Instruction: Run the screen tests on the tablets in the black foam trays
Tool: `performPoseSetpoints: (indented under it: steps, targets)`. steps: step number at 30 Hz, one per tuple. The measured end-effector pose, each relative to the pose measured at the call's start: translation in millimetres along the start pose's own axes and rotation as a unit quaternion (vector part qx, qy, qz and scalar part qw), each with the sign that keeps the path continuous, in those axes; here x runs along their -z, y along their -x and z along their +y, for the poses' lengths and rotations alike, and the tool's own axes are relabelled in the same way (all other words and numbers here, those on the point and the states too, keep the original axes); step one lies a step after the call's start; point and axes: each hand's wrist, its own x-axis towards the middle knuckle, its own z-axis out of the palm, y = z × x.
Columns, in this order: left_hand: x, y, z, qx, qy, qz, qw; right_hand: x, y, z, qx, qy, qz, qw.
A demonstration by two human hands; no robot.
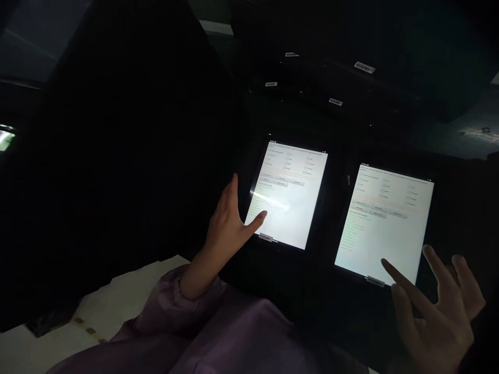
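Two lit tablets lie side by side in a dark space, each showing a white form with checkboxes and green text. My left hand [228,223] is open, its thumb touching the lower left of the left tablet [290,192], fingers raised beside the screen's edge. My right hand [436,306] is open with fingers spread, the index fingertip resting near the bottom edge of the right tablet [385,223]. Neither hand holds anything. A purple sleeve [218,332] covers my left arm.
Behind the tablets stand several dark devices with small white labels [364,67]. A pale sheet or cloth [128,296] lies at the lower left. A faint lit screen [5,137] shows at the far left edge. Most surroundings are too dark to make out.
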Motion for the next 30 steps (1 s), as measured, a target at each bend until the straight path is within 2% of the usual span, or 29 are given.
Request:
performPoseSetpoints:
  steps: [3,9,14,17,21,27,30]
  targets:
    - [-1.1,-0.8,-0.6,0.013,0.041,0.022,0.999,2.5,3.7,1.5,-0.003,-0.012,-0.011,1.000]
    - [5.1,3.1,-5.2,0.016,0.104,0.017,0.994,9.8,2.6,-3.4,0.021,-0.038,-0.048,0.998]
    - [7.0,-2.9,-10.0,0.033,0.195,0.052,0.979,3.7,-7.1,-15.4,0.059,-0.029,-0.071,0.995]
    - [12.7,-4.8,-12.3,0.054,0.237,0.006,0.970,-5.7,-11.5,-21.4,0.075,-0.028,-0.093,0.992]
    - [20.0,-2.8,-18.2,0.032,0.239,-0.064,0.968,-12.5,-12.0,-22.1,0.087,-0.016,-0.108,0.990]
    - [19.1,-6.6,-31.4,-0.017,0.173,-0.095,0.980,-5.3,-9.5,-20.4,0.037,-0.036,-0.057,0.997]
    - [20.3,-6.4,-29.9,-0.017,0.180,-0.096,0.979,-3.8,-11.3,-22.4,0.038,-0.039,-0.026,0.998]
